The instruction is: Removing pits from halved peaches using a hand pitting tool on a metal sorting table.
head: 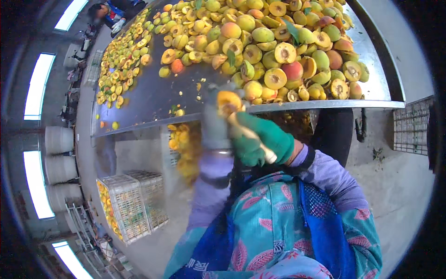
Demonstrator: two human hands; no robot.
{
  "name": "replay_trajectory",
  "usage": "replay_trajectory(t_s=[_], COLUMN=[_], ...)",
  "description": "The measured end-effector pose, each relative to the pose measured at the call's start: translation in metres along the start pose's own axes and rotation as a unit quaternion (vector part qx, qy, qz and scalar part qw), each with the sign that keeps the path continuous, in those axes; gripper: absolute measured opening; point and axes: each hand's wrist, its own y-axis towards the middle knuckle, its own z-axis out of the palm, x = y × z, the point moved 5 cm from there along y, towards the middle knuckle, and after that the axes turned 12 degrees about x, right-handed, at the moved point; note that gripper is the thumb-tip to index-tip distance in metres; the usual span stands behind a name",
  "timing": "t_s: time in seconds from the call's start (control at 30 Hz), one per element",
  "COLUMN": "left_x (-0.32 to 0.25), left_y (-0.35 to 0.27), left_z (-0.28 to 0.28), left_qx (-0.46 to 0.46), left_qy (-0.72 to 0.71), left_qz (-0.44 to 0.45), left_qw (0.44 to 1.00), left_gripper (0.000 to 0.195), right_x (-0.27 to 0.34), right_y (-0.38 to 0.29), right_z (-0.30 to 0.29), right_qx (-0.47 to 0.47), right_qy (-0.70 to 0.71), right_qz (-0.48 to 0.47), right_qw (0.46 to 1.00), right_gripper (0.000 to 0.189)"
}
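My right hand (263, 139), in a green glove, grips the pale handle (253, 136) of a hand tool. The tool's working end meets the cut face of a halved yellow peach (229, 100); its exact shape is hidden. My left hand (214, 120), in a grey glove and blurred by motion, holds that peach half at the metal table's near edge. Just beyond my hands, a large heap of yellow peaches (275, 52), many halved with stones showing, covers much of the metal table (150, 90). Green leaves lie among the fruit.
A second spread of peaches (122, 66) lies at the table's left side. Below stand a crate of peach halves (181, 143) and filled plastic crates (134, 202). Another crate (411, 127) is at right. A person (113, 15) works at the far left corner. Large tubs (61, 167) line the left.
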Motion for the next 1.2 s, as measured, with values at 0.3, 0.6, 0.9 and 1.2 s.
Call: replay_trajectory(t_s=[0.3,0.6,0.9,1.2], left_x=[-0.044,0.019,-0.005,0.011], left_y=[-0.036,0.056,0.016,0.019], left_z=[-0.053,0.013,0.038,0.036], left_qx=[-0.102,0.088,0.069,-0.046], left_qy=[0.682,0.259,0.536,0.359], left_qz=[-0.029,-0.083,0.165,0.092], left_qw=[0.724,0.958,0.825,0.927], left_gripper=[0.027,0.037,0.021,0.028], right_x=[0.009,0.058,0.06,0.05], right_y=[-0.1,-0.092,-0.053,-0.046], right_z=[-0.071,-0.019,-0.011,-0.021], right_qx=[-0.359,-0.35,-0.441,-0.466], right_qy=[-0.111,-0.808,-0.769,-0.746], right_qz=[-0.045,-0.158,-0.029,-0.038], right_qw=[0.926,0.447,0.462,0.473], right_gripper=[0.033,0.028,0.032,0.031])
